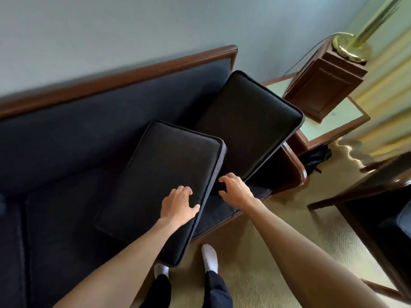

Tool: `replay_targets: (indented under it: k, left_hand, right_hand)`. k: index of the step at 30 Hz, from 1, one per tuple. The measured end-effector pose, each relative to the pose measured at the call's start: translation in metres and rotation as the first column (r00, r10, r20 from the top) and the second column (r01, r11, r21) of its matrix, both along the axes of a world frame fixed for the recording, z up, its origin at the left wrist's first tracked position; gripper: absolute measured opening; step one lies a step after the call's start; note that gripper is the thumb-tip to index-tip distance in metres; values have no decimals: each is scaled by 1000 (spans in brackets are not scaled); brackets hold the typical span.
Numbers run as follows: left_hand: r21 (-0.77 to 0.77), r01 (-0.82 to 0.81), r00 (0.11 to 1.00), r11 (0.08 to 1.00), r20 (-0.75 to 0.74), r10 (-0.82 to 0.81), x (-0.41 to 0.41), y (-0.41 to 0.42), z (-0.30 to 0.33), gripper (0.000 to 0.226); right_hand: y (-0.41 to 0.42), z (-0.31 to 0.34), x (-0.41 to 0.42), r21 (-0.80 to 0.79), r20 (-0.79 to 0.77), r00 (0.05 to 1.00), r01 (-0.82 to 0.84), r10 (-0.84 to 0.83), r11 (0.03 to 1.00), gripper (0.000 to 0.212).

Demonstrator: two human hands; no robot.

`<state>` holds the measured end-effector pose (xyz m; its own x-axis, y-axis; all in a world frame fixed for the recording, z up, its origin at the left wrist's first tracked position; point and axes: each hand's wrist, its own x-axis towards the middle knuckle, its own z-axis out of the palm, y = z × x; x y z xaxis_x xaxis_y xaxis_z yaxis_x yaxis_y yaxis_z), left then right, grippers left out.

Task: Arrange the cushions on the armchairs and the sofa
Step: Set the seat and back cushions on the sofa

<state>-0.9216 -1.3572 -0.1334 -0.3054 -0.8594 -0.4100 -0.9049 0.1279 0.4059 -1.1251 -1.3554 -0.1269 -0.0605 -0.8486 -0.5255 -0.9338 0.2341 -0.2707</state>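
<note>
Pale blue wall behind, tan carpet below, and a long dark sofa with a brown wood frame between them. Two big dark cushions on the sofa's right end, both crooked. Near cushion lying slanted across the seat, one corner poking out past the front edge above a white sock. Far cushion tipped up, leaning against the sofa's back and over the right armrest. Left hand resting flat on the near cushion's right edge, fingers spread, thumb hooked at the side seam. Right hand just beside it, fingers curled like a claw, reaching into the gap between the two cushions; cannot tell whether it touches anything yet, and seems to hold nothing. Side counter with a wooden box and a brass lamp to the right of the sofa. Part of a dark armchair at the right edge. Not far along, most likely: neither cushion sits straight. Left to do, by the look of it: turn the near one square, lay the far one down, then see to the armchairs.
</note>
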Motion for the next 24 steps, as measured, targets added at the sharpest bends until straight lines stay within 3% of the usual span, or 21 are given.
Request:
replay_targets:
  k: [2, 4, 9, 11, 16, 20, 24]
  left_hand:
    - [9, -71, 997, 997, 32, 70, -14, 10, -26, 55]
    - [-12, -142, 988, 990, 60, 143, -26, 21, -53, 61]
    - [-99, -229, 951, 968, 191, 244, -45, 50, -105, 48]
    - [-86, -250, 940, 964, 216, 263, -45, 62, -119, 45]
    - [-110, -224, 941, 968, 232, 245, -34, 81, -144, 40]
    - [-128, -175, 955, 976, 220, 200, -34, 87, -151, 23]
    - [-61, -260, 947, 964, 177, 266, -37, 85, -138, 17]
  right_hand:
    - [-7, -25, -8, -113, -105, 975, -206, 195, 972, 60]
    - [-13, -49, -14, -238, -234, 890, -442, 390, 865, 67]
    - [-31, -108, -24, -263, -370, 623, -782, 689, 565, 60]
    - [-36, -125, -26, -288, -379, 570, -821, 729, 493, 49]
    - [-45, -143, -27, -461, -391, 579, -796, 716, 392, 16]
    - [-52, -144, -21, -451, -447, 530, -829, 721, 330, 13]
    - [-52, -136, -16, -443, -439, 533, -829, 723, 342, 12]
